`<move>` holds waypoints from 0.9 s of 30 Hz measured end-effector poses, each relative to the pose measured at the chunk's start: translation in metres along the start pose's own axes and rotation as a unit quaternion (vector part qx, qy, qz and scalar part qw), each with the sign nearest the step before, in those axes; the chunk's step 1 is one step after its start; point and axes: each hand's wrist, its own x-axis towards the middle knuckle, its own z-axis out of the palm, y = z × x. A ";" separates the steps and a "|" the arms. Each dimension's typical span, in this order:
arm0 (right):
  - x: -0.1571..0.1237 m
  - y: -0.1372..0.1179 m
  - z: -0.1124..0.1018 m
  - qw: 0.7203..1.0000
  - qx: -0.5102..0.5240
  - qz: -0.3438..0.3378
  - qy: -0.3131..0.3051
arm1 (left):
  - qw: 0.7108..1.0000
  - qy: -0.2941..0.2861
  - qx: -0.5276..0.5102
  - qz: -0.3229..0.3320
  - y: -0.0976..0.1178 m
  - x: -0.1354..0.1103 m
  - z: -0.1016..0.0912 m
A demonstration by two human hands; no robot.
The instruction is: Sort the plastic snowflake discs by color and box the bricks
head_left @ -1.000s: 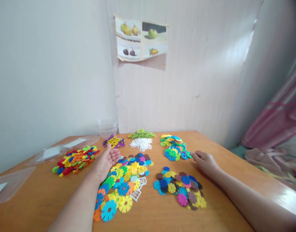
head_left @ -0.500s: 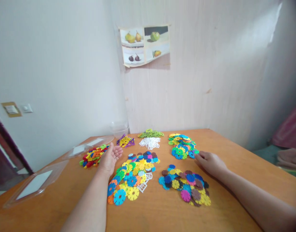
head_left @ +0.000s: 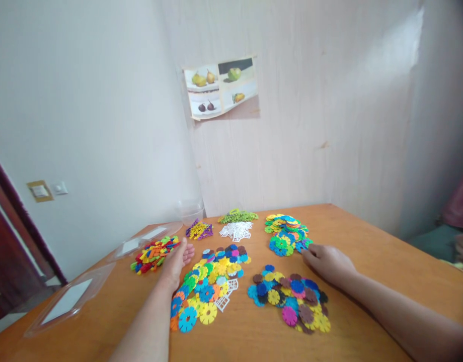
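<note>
My left hand (head_left: 178, 262) stands on its edge with fingers stretched out and palm turned right. It is between a heap of red, yellow and green plastic pieces (head_left: 154, 255) and a long heap of colourful notched discs (head_left: 207, 292). On the other side, my right hand (head_left: 327, 260) lies palm down with its fingers curled under; whether anything is inside them is hidden. Its fingertips are close to a pile of green, blue and yellow discs (head_left: 288, 234). Nearer me lies a heap of brown, blue, yellow and pink discs (head_left: 290, 296).
Farther back on the wooden table (head_left: 246, 339) are purple and yellow pieces (head_left: 199, 230), white frame-like pieces (head_left: 236, 231) and green pieces (head_left: 238, 216). A clear tub (head_left: 190, 211) stands by the wall. Clear plastic lids (head_left: 69, 300) with white labels lie at left.
The view has tilted and shifted slightly, so the table appears lower. Both hands stay at nearly the same places beside the heaps. No piece has visibly moved.
</note>
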 end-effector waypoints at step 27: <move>0.010 -0.006 -0.003 0.994 0.077 0.071 -0.013 | 0.975 -0.099 0.200 0.015 0.012 -0.017 0.017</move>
